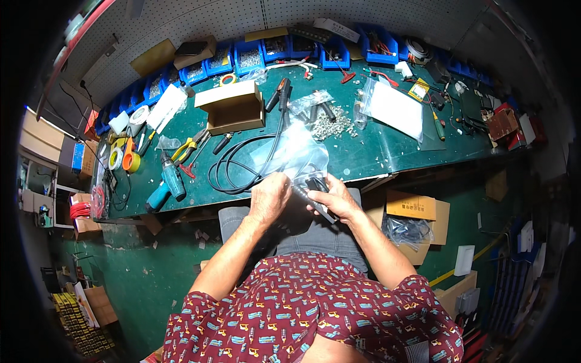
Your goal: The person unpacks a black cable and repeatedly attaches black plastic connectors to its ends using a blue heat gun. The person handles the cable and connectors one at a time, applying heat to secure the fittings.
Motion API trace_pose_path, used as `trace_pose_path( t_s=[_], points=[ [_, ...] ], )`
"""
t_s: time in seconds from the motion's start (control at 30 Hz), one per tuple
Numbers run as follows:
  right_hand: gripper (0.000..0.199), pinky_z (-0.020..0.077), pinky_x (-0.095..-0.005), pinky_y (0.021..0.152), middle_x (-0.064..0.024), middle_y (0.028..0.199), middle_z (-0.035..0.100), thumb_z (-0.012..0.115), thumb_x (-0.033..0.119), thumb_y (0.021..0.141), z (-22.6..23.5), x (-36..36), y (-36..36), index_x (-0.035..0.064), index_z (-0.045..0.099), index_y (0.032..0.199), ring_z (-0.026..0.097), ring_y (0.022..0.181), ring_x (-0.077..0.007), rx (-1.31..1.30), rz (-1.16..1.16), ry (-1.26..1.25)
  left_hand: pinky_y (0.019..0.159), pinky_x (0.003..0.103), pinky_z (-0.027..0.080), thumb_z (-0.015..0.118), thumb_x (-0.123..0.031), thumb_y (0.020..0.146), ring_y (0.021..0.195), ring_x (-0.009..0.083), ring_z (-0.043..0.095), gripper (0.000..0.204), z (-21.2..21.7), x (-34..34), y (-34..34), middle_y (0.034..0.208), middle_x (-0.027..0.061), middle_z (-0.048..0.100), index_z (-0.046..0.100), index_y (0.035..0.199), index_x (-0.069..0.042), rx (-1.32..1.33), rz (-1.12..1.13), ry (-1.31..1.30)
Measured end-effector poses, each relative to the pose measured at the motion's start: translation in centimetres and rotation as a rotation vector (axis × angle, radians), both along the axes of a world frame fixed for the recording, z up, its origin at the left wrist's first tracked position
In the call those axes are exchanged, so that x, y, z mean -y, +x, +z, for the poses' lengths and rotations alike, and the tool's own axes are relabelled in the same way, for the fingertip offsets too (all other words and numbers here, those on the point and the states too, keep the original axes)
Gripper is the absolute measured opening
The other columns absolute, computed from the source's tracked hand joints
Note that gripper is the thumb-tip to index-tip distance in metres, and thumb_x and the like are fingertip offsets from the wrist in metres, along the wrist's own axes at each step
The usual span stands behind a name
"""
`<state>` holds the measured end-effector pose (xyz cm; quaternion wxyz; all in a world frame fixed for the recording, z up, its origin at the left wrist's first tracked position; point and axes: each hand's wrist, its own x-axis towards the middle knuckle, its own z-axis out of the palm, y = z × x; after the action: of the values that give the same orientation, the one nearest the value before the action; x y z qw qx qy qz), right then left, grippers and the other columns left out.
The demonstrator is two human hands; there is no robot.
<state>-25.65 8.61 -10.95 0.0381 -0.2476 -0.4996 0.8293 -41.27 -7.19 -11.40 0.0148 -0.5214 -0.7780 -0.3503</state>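
My left hand (270, 196) is closed at the front edge of the bench, its fingers pinching the near edge of a clear plastic bag (295, 151). My right hand (338, 198) is wrapped round a black elongated part (325, 212) at the bag's near end, above my lap. Part of that piece is hidden by the fingers, so its exact kind does not show. Beside the bag, a black cable (225, 166) lies coiled on the bench; one run goes up to a black clamp-like end (283, 91).
Left on the green bench (375, 148) are an open cardboard box (236, 121), a teal cordless drill (169, 181) and yellow-handled pliers (187, 148). A pile of small metal parts (334, 126) lies beyond the bag. Blue bins (249, 57) line the back. A carton (411, 206) stands below right.
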Motion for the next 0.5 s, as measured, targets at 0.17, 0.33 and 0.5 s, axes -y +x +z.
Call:
trace_pose_path(
  t_s=[0.17, 0.33, 0.5],
  points=[
    [0.049, 0.0591, -0.0254, 0.054, -0.0092, 0.101, 0.069, 0.074, 0.015, 0.091, 0.3, 0.8, 0.3, 0.0018, 0.05, 0.131, 0.072, 0.071, -0.0163, 0.005, -0.086, -0.051, 0.066, 0.044, 0.05, 0.071, -0.007, 0.086, 0.076, 0.0375, 0.064, 0.018, -1.2, -0.2, 0.1, 0.084, 0.0159, 0.061, 0.056, 0.094, -0.003, 0.072, 0.106, 0.067],
    [0.043, 0.0617, -0.0256, 0.056, -0.0101, 0.106, 0.068, 0.072, 0.016, 0.094, 0.0, 1.2, 0.2, 0.0037, 0.05, 0.129, 0.073, 0.074, -0.0177, -0.086, -0.157, -0.12, 0.07, 0.048, 0.051, 0.067, -0.008, 0.088, 0.083, 0.0394, 0.064, 0.016, -3.2, -0.2, 0.5, 0.087, 0.0175, 0.062, 0.054, 0.096, -0.004, 0.141, 0.104, -0.005],
    [0.041, 0.0609, -0.0274, 0.055, -0.01, 0.106, 0.068, 0.07, 0.014, 0.095, -0.4, 1.2, 0.3, 0.0069, 0.049, 0.13, 0.073, 0.075, -0.0192, -0.126, -0.209, -0.239, 0.071, 0.049, 0.051, 0.064, -0.009, 0.091, 0.083, 0.0404, 0.064, 0.013, -2.7, -0.5, 0.7, 0.087, 0.0186, 0.062, 0.054, 0.098, -0.003, 0.052, 0.112, -0.034]
  ],
)
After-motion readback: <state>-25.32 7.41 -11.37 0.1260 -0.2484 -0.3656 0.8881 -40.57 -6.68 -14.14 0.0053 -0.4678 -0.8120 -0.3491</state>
